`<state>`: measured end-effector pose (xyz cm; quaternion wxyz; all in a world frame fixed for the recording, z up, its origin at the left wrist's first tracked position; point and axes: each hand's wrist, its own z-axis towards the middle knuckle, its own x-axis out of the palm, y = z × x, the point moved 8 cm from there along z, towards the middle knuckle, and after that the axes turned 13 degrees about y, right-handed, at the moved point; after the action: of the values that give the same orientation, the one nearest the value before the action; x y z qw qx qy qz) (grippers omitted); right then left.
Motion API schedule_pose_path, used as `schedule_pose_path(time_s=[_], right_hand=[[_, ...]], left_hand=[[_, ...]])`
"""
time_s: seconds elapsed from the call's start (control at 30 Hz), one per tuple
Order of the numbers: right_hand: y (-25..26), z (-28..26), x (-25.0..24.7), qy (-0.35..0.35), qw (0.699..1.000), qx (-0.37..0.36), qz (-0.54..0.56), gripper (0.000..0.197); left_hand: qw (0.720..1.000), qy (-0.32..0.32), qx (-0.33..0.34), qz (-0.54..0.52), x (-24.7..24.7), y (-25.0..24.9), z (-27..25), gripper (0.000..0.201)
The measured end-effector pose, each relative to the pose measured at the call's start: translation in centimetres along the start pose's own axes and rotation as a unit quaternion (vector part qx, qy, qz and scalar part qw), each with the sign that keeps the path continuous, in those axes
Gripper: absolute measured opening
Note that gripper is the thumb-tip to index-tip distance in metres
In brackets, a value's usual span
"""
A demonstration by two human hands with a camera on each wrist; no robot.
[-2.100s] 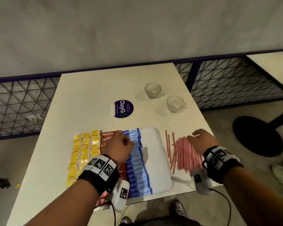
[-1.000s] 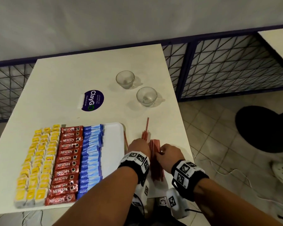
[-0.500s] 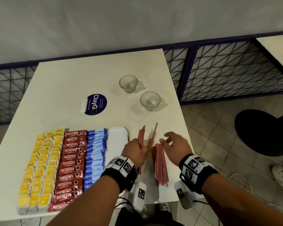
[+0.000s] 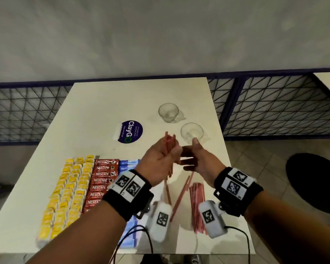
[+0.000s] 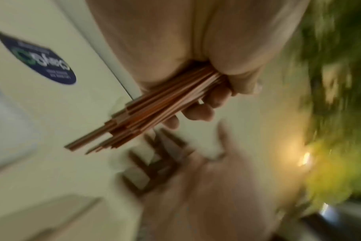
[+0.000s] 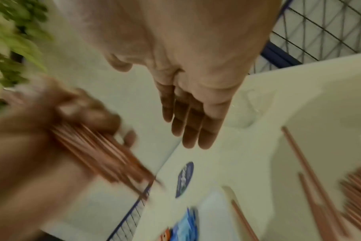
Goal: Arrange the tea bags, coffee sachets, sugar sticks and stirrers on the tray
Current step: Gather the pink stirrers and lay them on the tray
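My left hand (image 4: 160, 159) is raised above the table and grips a bundle of thin red stirrers (image 4: 169, 143), which stick out past its curled fingers (image 5: 198, 110). My right hand (image 4: 194, 159) is just to its right with straight fingers (image 6: 192, 124) and holds nothing. More stirrers (image 4: 198, 202) lie in a pile near the table's front right, with a few loose ones (image 4: 181, 195) beside it. The white tray (image 6: 213, 212) carries rows of yellow tea bags (image 4: 69, 187), red coffee sachets (image 4: 101, 180) and blue sugar sticks (image 4: 126, 164). My left arm hides part of the tray.
Two clear glass cups (image 4: 168, 112) (image 4: 191, 132) stand on the white table behind my hands. A round blue sticker (image 4: 129, 131) is on the tabletop. The table's right edge (image 4: 234, 187) is close to the stirrer pile. A wire fence (image 4: 274, 105) runs behind.
My left hand has lifted a bundle of stirrers off the table. My right hand has left the pile, risen and come beside the left hand with straight fingers.
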<state>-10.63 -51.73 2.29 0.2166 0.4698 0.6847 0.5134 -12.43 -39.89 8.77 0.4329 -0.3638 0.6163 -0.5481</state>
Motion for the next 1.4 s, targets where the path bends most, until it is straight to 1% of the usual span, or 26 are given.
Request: schedule_pose_path(time_s=[0.03,0.07,0.13,0.17,0.23,0.3,0.4,0.47,0.5,0.53,0.57,0.6,0.67,0.73,0.8,0.9,1.07,1.13,1.17,1.2,1.23,1.27,1.3,1.33,1.37,1.4], right_hand=[[-1.0,-0.1,0.4,0.011,0.999,0.030,0.025,0.082],[-2.0,0.0,1.2,0.022,0.997,0.056,0.055,0.086],[-2.8,-0.2,2.7,0.038,0.985,0.081,0.149,0.086],[-2.8,-0.3,3.3,0.044,0.975,0.077,0.206,0.085],[-2.1,-0.6,4.5,0.074,0.952,0.060,0.292,0.081],[-1.4,-0.7,4.9,0.087,0.944,0.042,0.316,0.075],[-1.5,-0.5,5.2,0.087,0.945,0.037,0.313,0.073],[-1.5,-0.5,5.6,0.084,0.957,0.051,0.271,0.078],[-1.4,-0.5,5.4,0.079,0.968,0.052,0.231,0.082],[-1.1,-0.4,4.8,0.062,0.980,0.041,0.184,0.085],[-0.3,-0.3,4.0,0.037,0.989,0.014,0.143,0.084],[0.7,-0.2,3.5,0.014,0.993,-0.018,0.118,0.079],[2.8,-0.3,3.3,-0.005,0.996,-0.069,0.060,0.067],[3.3,0.0,4.0,-0.005,0.995,-0.083,-0.050,0.063],[3.1,0.1,4.4,-0.010,0.989,-0.081,-0.124,0.062],[3.3,0.1,4.9,-0.007,0.982,-0.080,-0.170,0.053],[3.8,0.4,6.4,0.057,0.974,-0.063,-0.209,0.037],[4.2,0.3,6.6,0.070,0.979,-0.073,-0.178,0.032],[4.4,0.2,6.6,0.080,0.982,-0.075,-0.152,0.031],[4.2,0.2,6.5,0.085,0.986,-0.071,-0.122,0.035],[3.9,0.3,6.4,0.088,0.991,-0.064,-0.077,0.044],[3.3,0.5,6.1,0.088,0.995,-0.052,-0.017,0.058],[2.4,0.8,6.0,0.090,0.994,-0.026,0.055,0.074],[1.3,0.9,6.2,0.095,0.987,0.007,0.126,0.087],[0.4,0.8,6.6,0.103,0.976,0.037,0.187,0.093],[-0.2,0.6,7.2,0.111,0.963,0.058,0.238,0.094]], left_hand=[[0.997,-0.017,0.034,-0.066,-0.7,-1.2,0.0,0.011],[0.992,-0.021,0.059,-0.106,-1.0,-2.1,0.0,0.015],[0.988,-0.008,0.081,-0.130,-0.5,-2.5,0.0,0.021],[0.990,-0.001,0.078,-0.122,0.1,-2.2,0.1,0.021],[0.994,0.001,0.061,-0.087,0.5,-1.2,-0.1,0.013],[0.996,-0.001,0.054,-0.067,0.3,-0.7,-0.3,0.008],[0.998,-0.001,0.042,-0.057,0.2,-0.4,-0.4,0.012],[1.000,0.005,0.013,-0.010,0.0,-0.2,-0.5,0.019],[1.000,0.013,-0.003,0.023,-0.1,-0.1,-0.5,0.018],[0.997,0.022,-0.022,0.066,-0.5,0.1,-0.6,0.014],[0.990,0.039,-0.047,0.126,-0.8,0.4,-0.8,0.010],[0.975,0.063,-0.071,0.199,-0.9,0.6,-1.0,0.007],[0.929,0.113,-0.120,0.331,-0.5,1.4,-1.3,0.005],[0.896,0.140,-0.127,0.401,0.7,1.3,-1.4,0.023],[0.881,0.142,-0.108,0.439,1.7,0.6,-1.2,0.033],[0.866,0.137,-0.099,0.471,2.1,-0.5,-1.6,0.040],[0.867,0.129,-0.114,0.467,1.5,-0.4,-1.9,0.038],[0.877,0.107,-0.120,0.453,1.0,-0.8,-1.8,0.037],[0.893,0.089,-0.118,0.424,0.6,-1.4,-1.9,0.035],[0.916,0.076,-0.112,0.379,0.0,-1.8,-2.0,0.032],[0.946,0.062,-0.097,0.303,-0.8,-2.3,-2.1,0.026],[0.979,0.043,-0.072,0.186,-1.6,-3.0,-2.3,0.015],[0.998,0.000,-0.032,0.058,-2.7,-3.6,-2.4,0.009],[0.998,-0.036,0.018,-0.043,-3.7,-3.9,-2.7,0.016],[0.991,-0.052,0.063,-0.109,-4.1,-4.0,-2.8,0.022],[0.986,-0.058,0.088,-0.132,-4.0,-4.0,-3.0,0.026]])
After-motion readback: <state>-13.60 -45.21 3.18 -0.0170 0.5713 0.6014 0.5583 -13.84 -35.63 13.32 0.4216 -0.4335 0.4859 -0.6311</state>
